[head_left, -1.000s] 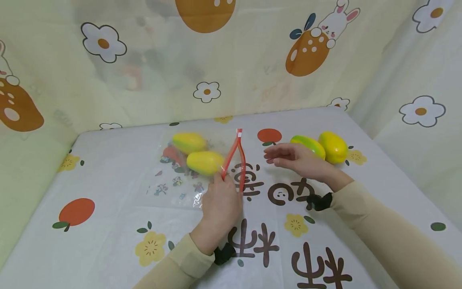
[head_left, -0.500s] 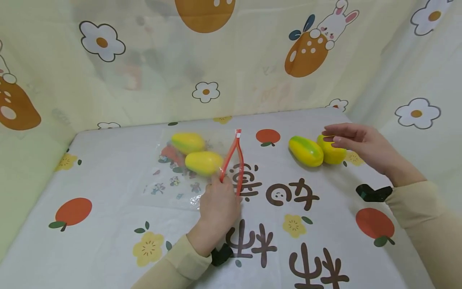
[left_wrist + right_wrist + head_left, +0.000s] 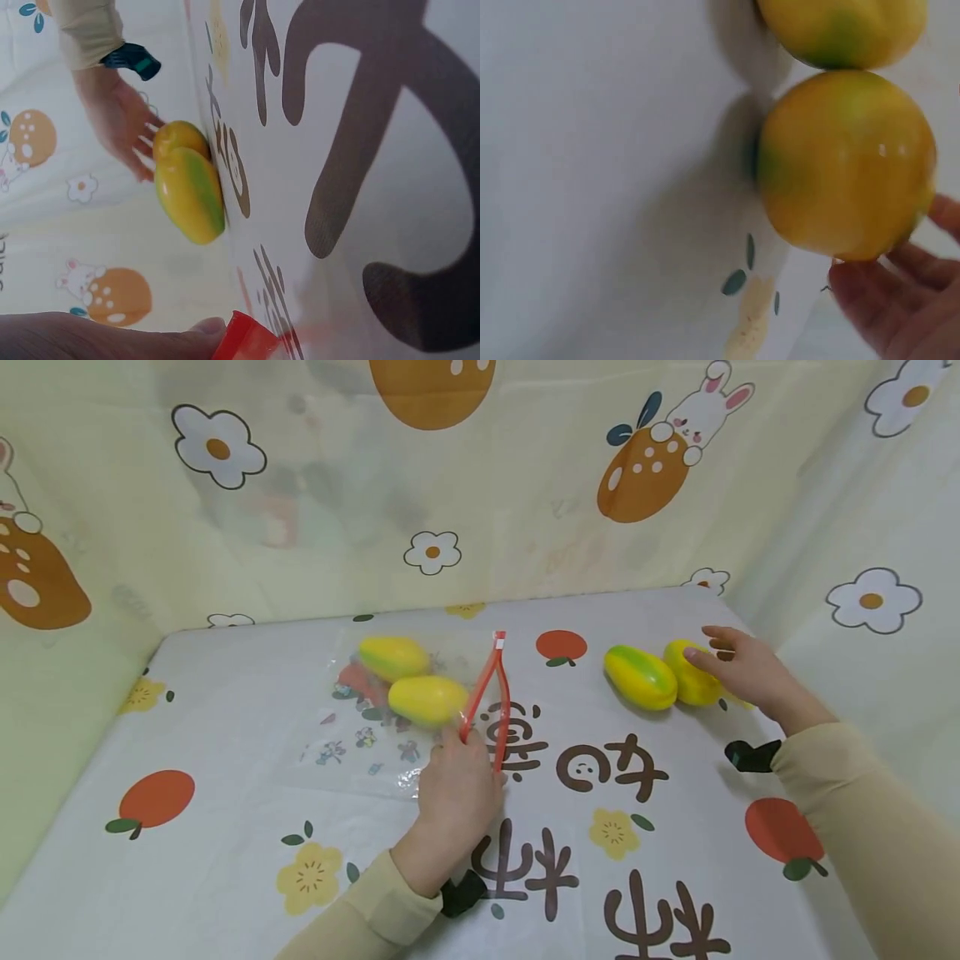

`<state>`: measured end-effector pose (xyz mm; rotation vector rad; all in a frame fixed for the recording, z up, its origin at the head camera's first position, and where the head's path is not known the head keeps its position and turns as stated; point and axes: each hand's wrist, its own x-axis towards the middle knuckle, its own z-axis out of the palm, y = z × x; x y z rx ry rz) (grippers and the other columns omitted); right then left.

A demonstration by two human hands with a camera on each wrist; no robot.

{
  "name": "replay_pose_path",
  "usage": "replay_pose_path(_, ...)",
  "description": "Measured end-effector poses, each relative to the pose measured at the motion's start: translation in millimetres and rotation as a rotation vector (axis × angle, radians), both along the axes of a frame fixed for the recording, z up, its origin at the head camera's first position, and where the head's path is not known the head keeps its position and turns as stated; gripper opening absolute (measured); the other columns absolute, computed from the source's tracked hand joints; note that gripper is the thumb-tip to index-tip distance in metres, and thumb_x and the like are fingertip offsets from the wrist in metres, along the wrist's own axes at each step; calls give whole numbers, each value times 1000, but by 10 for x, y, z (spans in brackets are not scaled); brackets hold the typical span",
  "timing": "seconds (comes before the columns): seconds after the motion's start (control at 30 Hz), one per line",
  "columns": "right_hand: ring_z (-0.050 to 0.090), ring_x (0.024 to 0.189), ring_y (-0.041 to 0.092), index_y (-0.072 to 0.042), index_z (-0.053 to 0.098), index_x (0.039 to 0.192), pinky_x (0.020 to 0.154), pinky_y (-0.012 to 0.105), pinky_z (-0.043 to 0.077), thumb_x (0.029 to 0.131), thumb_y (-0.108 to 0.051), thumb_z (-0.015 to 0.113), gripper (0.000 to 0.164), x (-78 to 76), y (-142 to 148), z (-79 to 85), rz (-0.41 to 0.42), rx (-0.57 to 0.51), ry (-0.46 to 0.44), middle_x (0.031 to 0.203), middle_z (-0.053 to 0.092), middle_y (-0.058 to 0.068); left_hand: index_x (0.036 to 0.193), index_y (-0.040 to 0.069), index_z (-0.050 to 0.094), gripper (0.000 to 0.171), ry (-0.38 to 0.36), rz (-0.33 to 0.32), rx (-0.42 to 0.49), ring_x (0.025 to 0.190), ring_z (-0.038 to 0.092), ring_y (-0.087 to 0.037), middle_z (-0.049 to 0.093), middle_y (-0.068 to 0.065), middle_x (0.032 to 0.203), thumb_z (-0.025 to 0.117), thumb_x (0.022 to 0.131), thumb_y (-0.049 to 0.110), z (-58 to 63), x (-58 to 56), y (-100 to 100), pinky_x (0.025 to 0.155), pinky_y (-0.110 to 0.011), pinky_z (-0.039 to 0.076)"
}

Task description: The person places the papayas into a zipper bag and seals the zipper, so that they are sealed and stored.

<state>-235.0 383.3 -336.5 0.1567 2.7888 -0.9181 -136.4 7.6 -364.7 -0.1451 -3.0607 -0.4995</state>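
Note:
My left hand (image 3: 459, 781) pinches the red-edged opening of a clear plastic zip bag (image 3: 322, 768) lying on the table. Two yellow papayas lie inside it, one farther back (image 3: 393, 657) and one nearer the mouth (image 3: 427, 700). In the left wrist view, a thumb presses beside the red zip strip (image 3: 246, 339). Two more yellow-green papayas lie side by side at the right, the left one (image 3: 640, 677) and the right one (image 3: 690, 675). My right hand (image 3: 750, 670) reaches around the outer side of the right papaya, fingers loosely spread, fingertips right at its skin (image 3: 847, 165).
A white tablecloth (image 3: 225, 718) printed with fruit, flowers and dark lettering covers the table. Cream curtains (image 3: 315, 510) with rabbit and flower prints stand behind and at both sides.
My right hand has moved right from in front of the papayas, then come in to the right one's outer side. The left hand keeps its hold on the bag.

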Motion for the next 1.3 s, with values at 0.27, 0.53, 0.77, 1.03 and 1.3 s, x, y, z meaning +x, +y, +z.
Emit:
replay_pose_path(0.27, 29, 137, 59, 9, 0, 158, 113, 70, 32, 101, -67, 35, 101, 52, 41, -148, -59, 0, -124, 156, 11, 46, 120, -7, 64, 58, 5, 4, -6, 81, 64, -31, 58, -22, 119, 86, 81, 31, -11, 9, 15, 65, -41, 61)
replay_pose_path(0.53, 39, 130, 52, 19, 2, 153, 114, 60, 39, 101, -67, 38, 107, 101, 21, -171, -93, -59, -158, 154, 18, 44, 122, -6, 64, 60, -6, 5, -18, 79, 62, -29, 58, -21, 121, 86, 82, 32, -12, -6, 5, 65, -39, 61)
replay_pose_path(0.77, 31, 135, 54, 15, 1, 155, 116, 66, 32, 99, -69, 40, 109, 150, 87, -201, -162, -115, -147, 156, 15, 43, 121, -6, 65, 60, 0, 4, -27, 78, 62, -29, 58, -21, 118, 86, 82, 33, -21, -5, 7, 65, -38, 61)
replay_pose_path(1.03, 37, 127, 53, 11, 4, 158, 113, 68, 35, 100, -67, 39, 103, 186, 185, -217, -208, -102, -48, 153, 23, 40, 121, -6, 65, 60, 2, 1, -36, 77, 61, -28, 59, -21, 117, 86, 81, 34, -19, -4, 15, 65, -38, 61)
replay_pose_path(1.3, 36, 134, 54, 7, 7, 160, 114, 69, 33, 99, -67, 41, 102, 261, 134, 6, -322, -161, 107, 159, 21, 39, 121, -6, 65, 61, -1, 0, -35, 78, 62, -29, 59, -22, 119, 87, 81, 33, -3, -1, 17, 65, -38, 61)
